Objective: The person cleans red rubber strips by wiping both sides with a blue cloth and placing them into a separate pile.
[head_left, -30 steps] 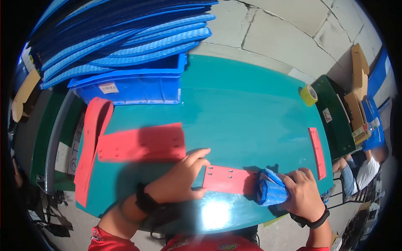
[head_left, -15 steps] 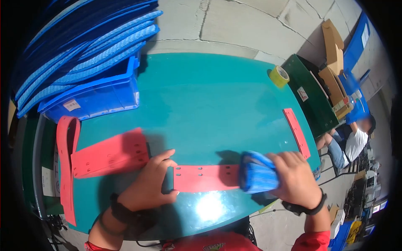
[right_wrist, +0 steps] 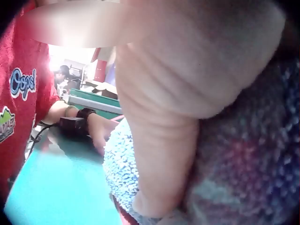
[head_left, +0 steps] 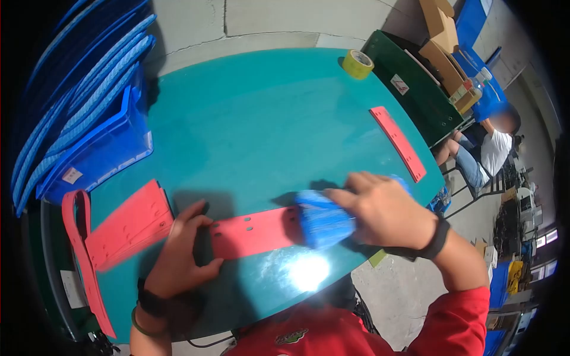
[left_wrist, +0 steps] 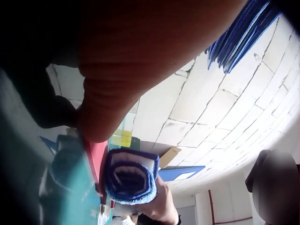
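In the head view my right hand point(head_left: 386, 207) grips a rolled blue fleecy pad point(head_left: 323, 219), which covers the right end of a flat red strip point(head_left: 255, 234) with punched slots. The left wrist view shows the end of this rolled pad point(left_wrist: 131, 180), its layers coiled in a spiral with blue edging. My left hand point(head_left: 178, 252) rests at the strip's left end, thumb and fingers spread apart at its two edges. In the right wrist view the right hand point(right_wrist: 164, 117) lies across the pad's fluffy surface point(right_wrist: 121, 164).
Left of the left hand lie a stack of red strips point(head_left: 130, 222) and a folded long red band point(head_left: 83, 255). A blue bin point(head_left: 107, 157) with piled blue pads point(head_left: 89, 89) stands behind. Yellow tape point(head_left: 358, 64) and another red strip point(head_left: 398, 142) lie right. A seated person point(head_left: 493, 151) is beyond.
The head view has turned, so the table and bin appear shifted left. The right hand and rolled pad stay over the strip's right end; the left hand keeps to its left end.
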A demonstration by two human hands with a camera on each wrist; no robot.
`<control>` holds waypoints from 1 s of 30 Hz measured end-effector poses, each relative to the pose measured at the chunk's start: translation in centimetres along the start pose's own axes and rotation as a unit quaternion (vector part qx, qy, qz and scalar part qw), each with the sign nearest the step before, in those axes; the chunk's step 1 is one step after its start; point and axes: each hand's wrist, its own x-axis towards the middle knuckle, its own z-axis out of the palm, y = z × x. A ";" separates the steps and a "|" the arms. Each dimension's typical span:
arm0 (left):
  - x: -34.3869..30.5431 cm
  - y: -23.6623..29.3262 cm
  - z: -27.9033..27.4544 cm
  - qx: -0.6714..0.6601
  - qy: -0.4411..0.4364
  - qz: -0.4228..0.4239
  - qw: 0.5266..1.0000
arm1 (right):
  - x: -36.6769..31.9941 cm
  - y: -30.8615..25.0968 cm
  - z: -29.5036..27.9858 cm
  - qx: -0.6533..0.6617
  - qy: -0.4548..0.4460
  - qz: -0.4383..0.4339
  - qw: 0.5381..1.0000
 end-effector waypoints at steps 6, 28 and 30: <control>0.0 -0.8 0.2 0.000 -0.012 0.008 1.000 | -4.2 2.3 -0.8 -0.066 -0.005 0.079 0.995; 0.0 -1.2 0.3 0.024 0.023 0.083 0.996 | 2.9 -4.0 0.3 -0.044 0.062 -0.061 0.995; -0.1 -1.2 0.3 0.026 0.027 0.083 0.996 | 0.8 -2.0 0.4 -0.026 0.048 -0.001 0.999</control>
